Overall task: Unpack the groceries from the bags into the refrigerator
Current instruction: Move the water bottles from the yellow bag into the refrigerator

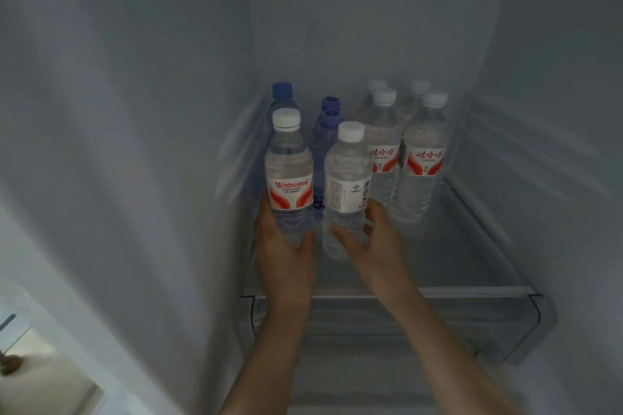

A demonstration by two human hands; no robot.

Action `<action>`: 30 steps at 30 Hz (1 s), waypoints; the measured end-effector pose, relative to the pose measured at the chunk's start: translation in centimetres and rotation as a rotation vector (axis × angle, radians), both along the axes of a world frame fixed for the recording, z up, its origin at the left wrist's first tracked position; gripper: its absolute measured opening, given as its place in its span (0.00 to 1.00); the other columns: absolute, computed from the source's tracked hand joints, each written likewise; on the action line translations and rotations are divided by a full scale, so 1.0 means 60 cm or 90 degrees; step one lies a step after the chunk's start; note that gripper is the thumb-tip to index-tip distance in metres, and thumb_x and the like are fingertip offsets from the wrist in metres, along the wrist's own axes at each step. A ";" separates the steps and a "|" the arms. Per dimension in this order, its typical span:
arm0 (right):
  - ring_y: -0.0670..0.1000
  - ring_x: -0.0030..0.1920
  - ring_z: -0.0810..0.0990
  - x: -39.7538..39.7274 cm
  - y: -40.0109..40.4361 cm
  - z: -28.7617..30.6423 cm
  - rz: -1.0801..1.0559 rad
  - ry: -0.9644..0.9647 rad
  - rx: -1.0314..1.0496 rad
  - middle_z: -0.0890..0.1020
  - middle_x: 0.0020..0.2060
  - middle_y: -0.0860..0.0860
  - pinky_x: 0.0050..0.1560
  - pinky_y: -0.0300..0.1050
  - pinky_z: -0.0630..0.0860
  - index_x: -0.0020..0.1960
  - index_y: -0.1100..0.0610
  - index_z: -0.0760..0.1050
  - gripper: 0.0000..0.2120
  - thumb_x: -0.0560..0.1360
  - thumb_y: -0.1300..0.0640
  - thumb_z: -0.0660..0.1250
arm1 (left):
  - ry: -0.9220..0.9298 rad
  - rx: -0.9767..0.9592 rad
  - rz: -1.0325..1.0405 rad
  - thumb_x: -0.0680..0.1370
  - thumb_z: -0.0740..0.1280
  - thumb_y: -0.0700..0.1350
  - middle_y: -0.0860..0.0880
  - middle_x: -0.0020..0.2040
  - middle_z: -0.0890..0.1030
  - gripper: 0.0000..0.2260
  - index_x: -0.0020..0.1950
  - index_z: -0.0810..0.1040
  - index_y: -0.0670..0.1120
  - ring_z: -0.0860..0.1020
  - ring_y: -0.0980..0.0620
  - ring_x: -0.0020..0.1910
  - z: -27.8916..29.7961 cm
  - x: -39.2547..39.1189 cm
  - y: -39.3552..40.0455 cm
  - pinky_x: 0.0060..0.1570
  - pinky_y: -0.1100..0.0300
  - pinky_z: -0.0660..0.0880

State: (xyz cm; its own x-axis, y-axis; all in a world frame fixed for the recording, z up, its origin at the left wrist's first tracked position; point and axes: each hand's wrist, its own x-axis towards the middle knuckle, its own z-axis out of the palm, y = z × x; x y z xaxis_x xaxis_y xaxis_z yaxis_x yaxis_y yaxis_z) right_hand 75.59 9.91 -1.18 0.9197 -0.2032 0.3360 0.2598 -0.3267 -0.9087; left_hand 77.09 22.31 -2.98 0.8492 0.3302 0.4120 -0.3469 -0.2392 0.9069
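Both arms reach into the refrigerator over a glass shelf (438,266). My left hand (283,253) grips the lower part of a clear water bottle (290,178) with a red-and-white label and a white cap, upright at the shelf's left. My right hand (374,242) holds the base of a second clear bottle (347,185) with a white label, tilted slightly, right beside the first. Behind them stand blue-capped bottles (325,131). Several white-capped bottles with red labels (421,158) stand at the back right.
The refrigerator's left wall (135,145) and right wall (546,111) close in the shelf. The shelf's front rim (387,293) runs under my forearms, with a drawer below it. Bare shelf shows at the front right.
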 end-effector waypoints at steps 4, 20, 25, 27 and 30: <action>0.33 0.54 0.75 0.024 0.021 -0.005 0.012 -0.011 -0.014 0.76 0.57 0.41 0.54 0.23 0.69 0.66 0.49 0.67 0.26 0.72 0.59 0.73 | 0.000 -0.009 -0.026 0.74 0.73 0.42 0.55 0.69 0.73 0.32 0.75 0.64 0.51 0.72 0.57 0.67 -0.002 0.013 0.012 0.68 0.49 0.71; 0.46 0.56 0.76 -0.022 0.022 -0.020 -0.048 0.084 -0.028 0.77 0.57 0.49 0.62 0.44 0.73 0.65 0.56 0.71 0.18 0.76 0.61 0.67 | 0.049 0.093 -0.009 0.73 0.69 0.36 0.47 0.65 0.76 0.32 0.75 0.62 0.48 0.76 0.47 0.62 -0.018 -0.027 0.031 0.62 0.48 0.74; 0.51 0.58 0.77 -0.116 0.021 -0.019 -0.167 0.060 -0.074 0.78 0.57 0.52 0.58 0.48 0.76 0.63 0.56 0.73 0.17 0.75 0.61 0.66 | 0.066 0.105 -0.099 0.76 0.66 0.38 0.52 0.70 0.72 0.27 0.74 0.64 0.51 0.71 0.51 0.68 -0.026 -0.115 0.033 0.67 0.50 0.69; 0.51 0.56 0.78 -0.167 0.024 -0.026 -0.222 0.033 -0.097 0.78 0.53 0.49 0.57 0.50 0.76 0.61 0.54 0.74 0.15 0.75 0.60 0.66 | 0.070 0.084 -0.144 0.78 0.65 0.39 0.54 0.61 0.79 0.17 0.65 0.71 0.52 0.76 0.53 0.61 -0.020 -0.148 0.035 0.62 0.51 0.74; 0.52 0.53 0.80 -0.245 0.027 -0.048 -0.281 -0.008 -0.120 0.78 0.51 0.48 0.55 0.53 0.78 0.60 0.56 0.76 0.15 0.74 0.56 0.65 | 0.090 0.091 -0.219 0.80 0.64 0.44 0.58 0.50 0.82 0.07 0.56 0.75 0.54 0.80 0.57 0.51 -0.014 -0.209 0.036 0.49 0.64 0.75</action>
State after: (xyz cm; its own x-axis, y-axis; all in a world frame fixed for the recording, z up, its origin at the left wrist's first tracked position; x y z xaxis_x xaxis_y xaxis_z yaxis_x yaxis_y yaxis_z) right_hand 60.89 11.52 -4.04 0.7545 -0.5080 0.4156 0.0695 -0.5678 -0.8202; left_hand 64.55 24.45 -3.81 0.9517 -0.0358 0.3050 -0.3037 -0.2582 0.9171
